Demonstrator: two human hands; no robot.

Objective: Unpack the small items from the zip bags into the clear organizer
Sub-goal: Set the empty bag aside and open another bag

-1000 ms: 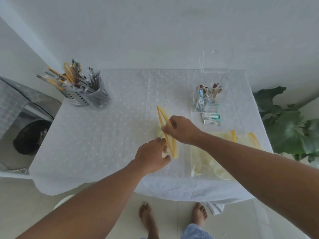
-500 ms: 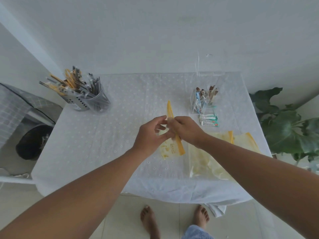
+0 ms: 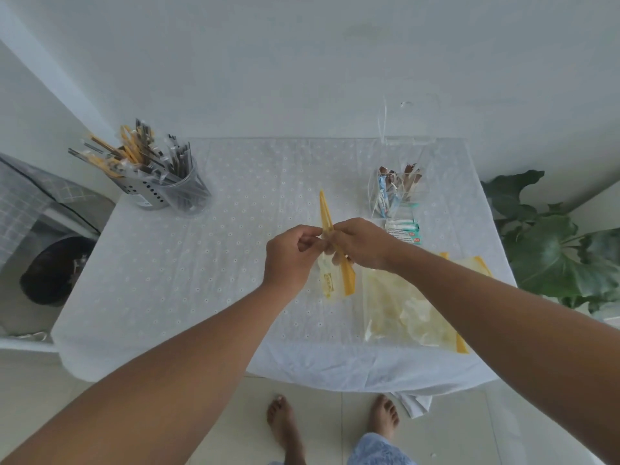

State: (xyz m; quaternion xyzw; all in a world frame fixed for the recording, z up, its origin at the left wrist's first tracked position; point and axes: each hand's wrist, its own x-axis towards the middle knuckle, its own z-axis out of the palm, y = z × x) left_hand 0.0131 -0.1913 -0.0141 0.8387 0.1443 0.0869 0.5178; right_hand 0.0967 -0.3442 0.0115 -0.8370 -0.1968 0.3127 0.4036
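A small clear zip bag with a yellow zip strip (image 3: 337, 280) hangs above the middle of the table. My left hand (image 3: 290, 256) and my right hand (image 3: 360, 245) pinch its yellow top edge from either side, fingertips close together. The clear organizer (image 3: 397, 193) stands at the back right with several small packets upright in it. More white and teal packets (image 3: 402, 229) lie just in front of it. A pile of larger yellow-strip zip bags (image 3: 407, 308) lies at the front right, partly under my right forearm.
A grey perforated holder and a clear cup full of wrapped sticks (image 3: 161, 182) stand at the back left. The white dotted tablecloth (image 3: 188, 280) covers the table. A dark bin (image 3: 53, 270) sits on the floor at left, a leafy plant (image 3: 553, 243) at right.
The bag's top was spread open one second ago. My left hand came up to meet the right at the yellow strip, and the strip now looks pressed nearly together.
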